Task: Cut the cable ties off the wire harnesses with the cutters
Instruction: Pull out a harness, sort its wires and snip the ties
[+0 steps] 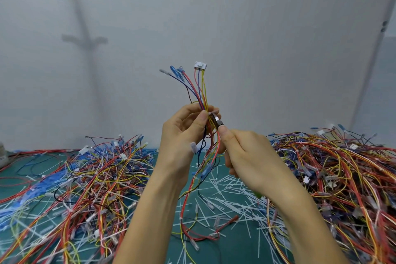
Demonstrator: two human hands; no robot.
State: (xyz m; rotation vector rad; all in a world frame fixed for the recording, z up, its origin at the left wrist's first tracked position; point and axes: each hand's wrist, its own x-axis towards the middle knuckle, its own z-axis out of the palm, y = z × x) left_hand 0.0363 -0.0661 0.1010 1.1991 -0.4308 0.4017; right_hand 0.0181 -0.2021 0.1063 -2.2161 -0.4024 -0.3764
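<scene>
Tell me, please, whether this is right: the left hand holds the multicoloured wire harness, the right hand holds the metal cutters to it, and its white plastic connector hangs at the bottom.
No: the head view shows the white plastic connector at the top of the multicoloured wire harness, above the hands. The left hand holds the harness and the right hand holds the metal cutters to it.

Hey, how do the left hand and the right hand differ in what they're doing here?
The left hand pinches the wire harness upright; the right hand grips the cutters. The left hand sits a little higher, the right hand lower. Both are raised above the green mat and meet at the white cable tie.
</scene>
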